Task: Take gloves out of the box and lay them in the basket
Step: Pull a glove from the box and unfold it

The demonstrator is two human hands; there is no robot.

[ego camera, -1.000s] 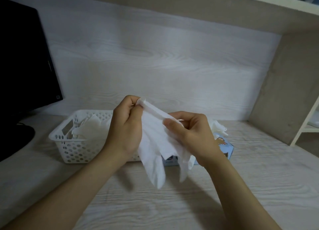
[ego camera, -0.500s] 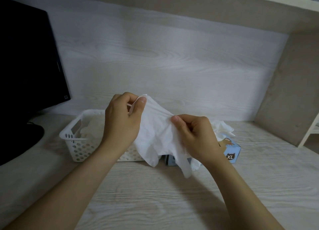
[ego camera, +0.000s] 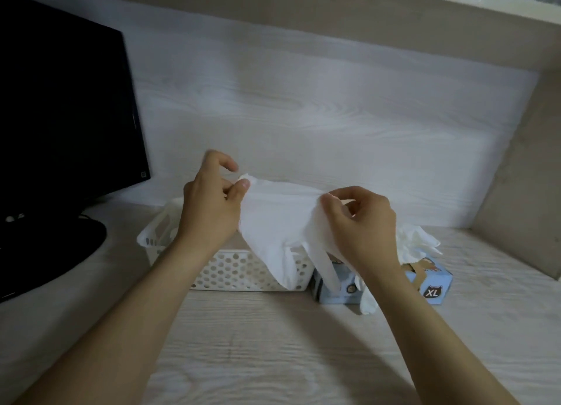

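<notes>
Mid-frame, my left hand [ego camera: 209, 213] and right hand [ego camera: 361, 228] pinch the glove [ego camera: 279, 222] spread, likely to lay it flat in the basket [ego camera: 243, 271].

The glove [ego camera: 273, 222] is a thin, matt white film, softly creased. The basket [ego camera: 243, 272] is smooth white perforated plastic; the box [ego camera: 437, 283] is printed card (light blue, low sheen). The desk [ego camera: 273, 350] has a pale, matt wood-grain surface.

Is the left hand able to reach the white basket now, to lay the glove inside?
Probably yes. The left hand hovers just above the open-topped basket, with nothing between them. It pinches one end of the glove; the right hand pinches the other, so that hand must follow or let go.
</notes>
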